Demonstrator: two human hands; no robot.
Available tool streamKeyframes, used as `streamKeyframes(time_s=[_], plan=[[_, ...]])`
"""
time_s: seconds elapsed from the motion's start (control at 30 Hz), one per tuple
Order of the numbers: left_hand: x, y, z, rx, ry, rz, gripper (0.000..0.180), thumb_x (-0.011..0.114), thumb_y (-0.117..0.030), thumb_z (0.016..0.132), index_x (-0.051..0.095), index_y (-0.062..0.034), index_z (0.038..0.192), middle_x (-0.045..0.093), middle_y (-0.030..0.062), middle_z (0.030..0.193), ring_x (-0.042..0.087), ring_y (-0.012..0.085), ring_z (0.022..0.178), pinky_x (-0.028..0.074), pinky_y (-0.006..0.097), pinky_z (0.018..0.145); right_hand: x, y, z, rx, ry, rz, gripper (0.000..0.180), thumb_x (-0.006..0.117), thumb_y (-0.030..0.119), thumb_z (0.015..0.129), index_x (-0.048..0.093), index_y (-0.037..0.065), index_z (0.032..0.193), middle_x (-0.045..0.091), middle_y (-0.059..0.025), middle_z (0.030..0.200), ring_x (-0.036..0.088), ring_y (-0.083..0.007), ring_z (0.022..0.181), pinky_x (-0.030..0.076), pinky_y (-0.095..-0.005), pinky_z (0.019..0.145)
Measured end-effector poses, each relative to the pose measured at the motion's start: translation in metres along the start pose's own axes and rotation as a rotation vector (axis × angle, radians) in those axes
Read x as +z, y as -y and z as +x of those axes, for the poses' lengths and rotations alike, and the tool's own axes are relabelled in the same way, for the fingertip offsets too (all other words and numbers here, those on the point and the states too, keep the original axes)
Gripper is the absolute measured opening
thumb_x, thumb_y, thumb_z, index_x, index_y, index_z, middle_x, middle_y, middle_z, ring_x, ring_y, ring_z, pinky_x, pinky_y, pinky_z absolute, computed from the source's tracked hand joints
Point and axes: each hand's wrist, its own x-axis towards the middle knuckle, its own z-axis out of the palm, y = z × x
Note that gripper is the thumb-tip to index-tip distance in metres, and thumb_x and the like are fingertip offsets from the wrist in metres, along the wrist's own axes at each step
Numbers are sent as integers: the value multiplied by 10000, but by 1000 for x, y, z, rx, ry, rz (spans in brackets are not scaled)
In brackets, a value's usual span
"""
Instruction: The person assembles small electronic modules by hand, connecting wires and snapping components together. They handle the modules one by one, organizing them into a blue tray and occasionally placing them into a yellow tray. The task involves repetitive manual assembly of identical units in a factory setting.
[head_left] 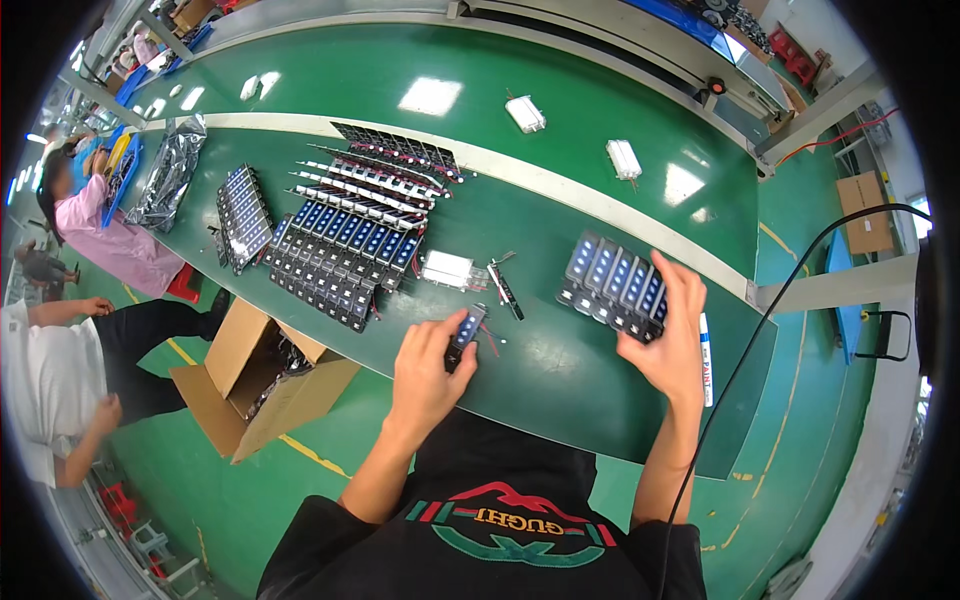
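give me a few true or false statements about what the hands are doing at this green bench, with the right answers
1. The left hand holds a single small dark cell just above the green bench. True.
2. The right hand rests on a row of dark cells on the bench. True.
3. The right hand grips the white marker pen. False: the pen lies on the bench beside that hand, not held.
4. The open cardboard box sits on top of the bench. False: it stands on the floor to the left, below the bench edge.
5. Many more dark cells lie in rows on the bench, left of the hands. True.
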Motion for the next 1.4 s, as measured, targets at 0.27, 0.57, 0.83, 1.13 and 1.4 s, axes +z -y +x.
streamKeyframes(time_s=[0.27, 0.57, 0.83, 1.13, 1.4], plan=[[15, -17, 19, 122, -92, 145, 411, 762, -85, 714, 625, -34, 1098, 600, 78, 848, 532, 256, 783, 447, 363, 704, 2, -23, -53, 109, 13, -52, 810, 738, 75, 524, 494, 55, 1296, 482, -160, 1157, 451, -361, 1051, 410, -437, 911], [32, -30, 52, 143, 84, 241, 335, 754, -147, 733, 653, -72, 1044, 591, 89, 902, 538, 281, 828, 451, 387, 747, 22, -25, -64, 86, -106, -5, 762, 744, 72, 513, 537, 44, 1246, 485, -163, 1172, 454, -357, 1045, 427, -435, 887], [26, -18, 47, 300, 179, 135, 259, 755, -92, 693, 652, -67, 929, 572, 93, 996, 536, 294, 907, 450, 383, 783, 13, -27, -60, 96, -88, 70, 799, 760, 70, 515, 511, 52, 1274, 483, -158, 1196, 454, -359, 1072, 421, -442, 908], [34, -64, 54, -375, 496, -1087, 467, 608, -43, 904, 399, 45, 1313, 637, 113, 1057, 611, 132, 888, 513, 269, 706, 3, -10, -46, -70, -52, 131, 825, 830, 129, 523, 515, 86, 1284, 493, -136, 1239, 498, -351, 1122, 438, -436, 926], [49, -55, 50, -402, 374, -1160, 306, 583, -57, 919, 529, 20, 1210, 664, 123, 1042, 646, 167, 849, 528, 308, 657, -12, -8, -77, 63, -300, -7, 656, 852, 270, 597, 606, 46, 1162, 552, -128, 1157, 522, -341, 1079, 389, -450, 955]])
